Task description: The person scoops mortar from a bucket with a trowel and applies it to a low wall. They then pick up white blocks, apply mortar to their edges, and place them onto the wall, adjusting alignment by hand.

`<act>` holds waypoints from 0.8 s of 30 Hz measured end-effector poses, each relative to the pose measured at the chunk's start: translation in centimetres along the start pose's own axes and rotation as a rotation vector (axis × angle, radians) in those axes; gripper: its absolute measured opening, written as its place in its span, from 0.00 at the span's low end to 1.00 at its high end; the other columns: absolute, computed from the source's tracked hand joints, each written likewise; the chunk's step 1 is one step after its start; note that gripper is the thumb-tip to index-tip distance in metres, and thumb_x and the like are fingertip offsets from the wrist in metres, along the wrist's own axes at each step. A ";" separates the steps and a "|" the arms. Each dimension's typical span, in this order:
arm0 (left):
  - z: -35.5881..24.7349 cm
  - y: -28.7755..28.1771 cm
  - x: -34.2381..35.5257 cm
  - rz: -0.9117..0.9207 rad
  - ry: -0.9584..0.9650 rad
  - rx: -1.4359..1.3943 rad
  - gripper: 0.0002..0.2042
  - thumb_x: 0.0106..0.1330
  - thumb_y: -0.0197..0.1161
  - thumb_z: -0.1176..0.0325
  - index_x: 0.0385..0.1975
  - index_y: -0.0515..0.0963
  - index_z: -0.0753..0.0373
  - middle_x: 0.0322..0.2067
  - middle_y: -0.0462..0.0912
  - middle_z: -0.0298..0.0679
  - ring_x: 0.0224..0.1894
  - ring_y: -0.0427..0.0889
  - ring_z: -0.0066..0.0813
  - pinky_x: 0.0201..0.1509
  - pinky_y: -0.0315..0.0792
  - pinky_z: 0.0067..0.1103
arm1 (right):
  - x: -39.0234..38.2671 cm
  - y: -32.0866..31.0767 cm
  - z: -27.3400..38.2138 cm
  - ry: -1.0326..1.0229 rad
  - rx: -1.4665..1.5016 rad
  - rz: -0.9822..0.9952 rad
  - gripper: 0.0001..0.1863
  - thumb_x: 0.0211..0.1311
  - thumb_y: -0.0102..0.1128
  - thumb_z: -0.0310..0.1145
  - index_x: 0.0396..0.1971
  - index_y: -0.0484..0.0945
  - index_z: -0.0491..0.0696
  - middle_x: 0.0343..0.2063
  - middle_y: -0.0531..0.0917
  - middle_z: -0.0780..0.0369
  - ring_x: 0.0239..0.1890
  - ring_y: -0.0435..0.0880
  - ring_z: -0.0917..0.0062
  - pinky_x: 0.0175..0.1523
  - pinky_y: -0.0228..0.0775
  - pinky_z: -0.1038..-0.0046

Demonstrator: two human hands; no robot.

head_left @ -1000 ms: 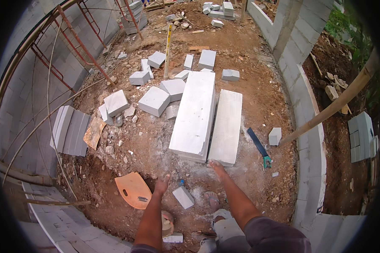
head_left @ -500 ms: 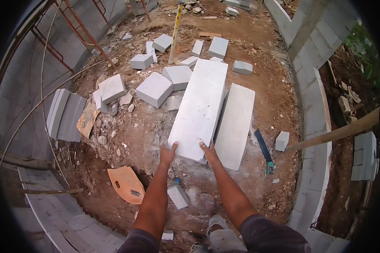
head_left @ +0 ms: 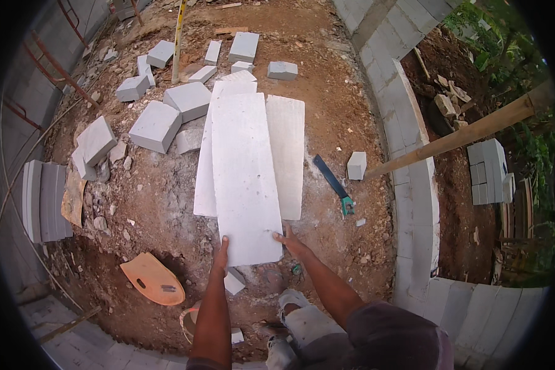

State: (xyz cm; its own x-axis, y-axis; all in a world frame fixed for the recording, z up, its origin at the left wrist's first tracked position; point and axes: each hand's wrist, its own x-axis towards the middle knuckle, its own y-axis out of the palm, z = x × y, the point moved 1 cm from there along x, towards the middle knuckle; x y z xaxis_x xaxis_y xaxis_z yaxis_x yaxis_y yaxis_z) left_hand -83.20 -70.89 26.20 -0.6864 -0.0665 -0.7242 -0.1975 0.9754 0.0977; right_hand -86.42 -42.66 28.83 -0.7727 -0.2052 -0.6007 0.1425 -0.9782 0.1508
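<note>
A long white concrete block [head_left: 246, 179] is between my hands, gripped by its near end. My left hand [head_left: 220, 256] closes on the block's left edge, thumb on top, fingers mostly hidden. At the opposite edge, my right hand [head_left: 290, 239] grips with its thumb on the top face. Beneath the held block, a second white slab [head_left: 204, 185] shows along its left side. A third pale slab [head_left: 290, 148] lies to its right. Whether the held block's far end rests on these slabs, I cannot tell.
Right of the slabs lies a handsaw [head_left: 332, 177] with a green handle, near a small block [head_left: 356, 165]. Several grey blocks [head_left: 156, 126] lie scattered at the far left. An orange board [head_left: 153, 279] is at near left. A wooden pole [head_left: 456, 137] crosses the low block wall [head_left: 407, 213].
The held block has come toward me and turned, uncovering part of the slab beneath on its left. My hands have moved with it, and the view has swung right.
</note>
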 end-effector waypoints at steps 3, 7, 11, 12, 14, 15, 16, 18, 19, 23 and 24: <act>2.0 -2.6 2.5 0.150 -0.117 0.006 0.55 0.58 0.63 0.31 0.76 0.49 0.65 0.70 0.62 0.53 0.69 0.65 0.43 0.72 0.59 0.35 | 2.5 -0.2 -1.6 -0.052 0.098 0.074 0.51 0.68 0.60 0.58 0.78 0.39 0.55 0.74 0.54 0.58 0.74 0.55 0.61 0.75 0.50 0.57; -2.6 -0.7 -0.2 0.194 -0.036 0.063 0.48 0.60 0.67 0.38 0.71 0.59 0.68 0.60 0.75 0.52 0.60 0.76 0.40 0.64 0.69 0.33 | 5.6 -0.1 0.2 0.085 0.280 0.012 0.42 0.66 0.60 0.58 0.71 0.59 0.48 0.60 0.75 0.57 0.62 0.75 0.62 0.66 0.69 0.56; -0.6 2.1 -2.0 0.226 0.132 -0.156 0.49 0.61 0.72 0.46 0.73 0.52 0.69 0.62 0.73 0.52 0.61 0.75 0.39 0.64 0.70 0.31 | 2.7 -1.0 3.9 0.157 0.209 0.092 0.43 0.66 0.59 0.58 0.70 0.60 0.44 0.62 0.75 0.52 0.61 0.76 0.58 0.66 0.69 0.55; 0.4 3.4 -2.6 0.185 0.117 -0.214 0.51 0.61 0.72 0.45 0.74 0.50 0.69 0.62 0.74 0.52 0.63 0.74 0.39 0.67 0.67 0.30 | 1.8 -1.5 4.8 0.186 0.176 0.082 0.43 0.66 0.58 0.58 0.70 0.59 0.43 0.63 0.74 0.52 0.62 0.75 0.57 0.66 0.68 0.55; -0.8 4.6 -7.0 0.181 0.064 -0.172 0.58 0.54 0.75 0.42 0.74 0.48 0.72 0.65 0.70 0.57 0.68 0.69 0.45 0.72 0.61 0.29 | -1.9 -2.5 6.3 0.238 0.142 0.047 0.42 0.67 0.57 0.58 0.70 0.60 0.42 0.64 0.73 0.51 0.63 0.74 0.58 0.67 0.67 0.56; -0.3 4.7 -8.6 0.164 0.080 -0.146 0.57 0.54 0.75 0.41 0.73 0.50 0.72 0.65 0.70 0.58 0.68 0.69 0.46 0.71 0.62 0.30 | -3.6 -2.3 7.2 0.258 0.133 0.046 0.41 0.68 0.57 0.57 0.69 0.61 0.41 0.63 0.73 0.52 0.64 0.74 0.59 0.67 0.67 0.57; -0.1 5.1 -10.6 0.151 0.102 -0.114 0.56 0.54 0.74 0.41 0.73 0.52 0.72 0.65 0.70 0.58 0.68 0.69 0.46 0.71 0.62 0.30 | -5.6 -2.0 7.5 0.263 0.115 0.050 0.41 0.68 0.57 0.57 0.70 0.61 0.41 0.64 0.72 0.52 0.64 0.73 0.59 0.68 0.67 0.56; 1.4 4.7 -15.4 0.154 0.113 -0.110 0.52 0.55 0.73 0.41 0.72 0.56 0.68 0.64 0.72 0.56 0.67 0.70 0.46 0.71 0.61 0.31 | -11.0 -1.0 7.2 0.275 0.075 0.053 0.42 0.68 0.56 0.57 0.70 0.60 0.41 0.65 0.71 0.52 0.65 0.72 0.58 0.68 0.66 0.55; 2.5 4.5 -17.9 0.168 0.104 -0.144 0.48 0.57 0.71 0.41 0.72 0.59 0.63 0.62 0.75 0.53 0.67 0.70 0.44 0.72 0.60 0.31 | -13.9 -0.3 7.0 0.287 0.049 0.057 0.42 0.68 0.56 0.57 0.70 0.59 0.41 0.65 0.70 0.51 0.65 0.71 0.57 0.68 0.66 0.55; 1.2 0.3 -31.9 0.215 0.169 -0.199 0.45 0.60 0.66 0.38 0.71 0.62 0.64 0.65 0.72 0.54 0.71 0.64 0.45 0.76 0.50 0.35 | -25.5 4.6 7.0 0.299 0.002 0.128 0.44 0.69 0.54 0.58 0.73 0.54 0.43 0.68 0.67 0.51 0.67 0.69 0.57 0.69 0.65 0.54; 1.5 -0.6 -35.1 0.198 0.061 -0.089 0.45 0.61 0.65 0.38 0.70 0.62 0.67 0.67 0.67 0.56 0.73 0.60 0.45 0.77 0.47 0.36 | -28.6 5.7 6.7 0.300 0.009 0.156 0.44 0.69 0.53 0.58 0.73 0.53 0.44 0.69 0.66 0.51 0.68 0.69 0.57 0.69 0.64 0.54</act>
State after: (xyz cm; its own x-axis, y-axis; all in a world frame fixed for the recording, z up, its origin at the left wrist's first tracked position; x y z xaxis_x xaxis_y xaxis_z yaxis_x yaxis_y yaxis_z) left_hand -57.94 -68.84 50.59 -0.7582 0.1091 -0.6428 -0.1141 0.9485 0.2955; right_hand -67.63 -42.14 52.12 -0.5256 -0.3541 -0.7735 0.2384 -0.9341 0.2657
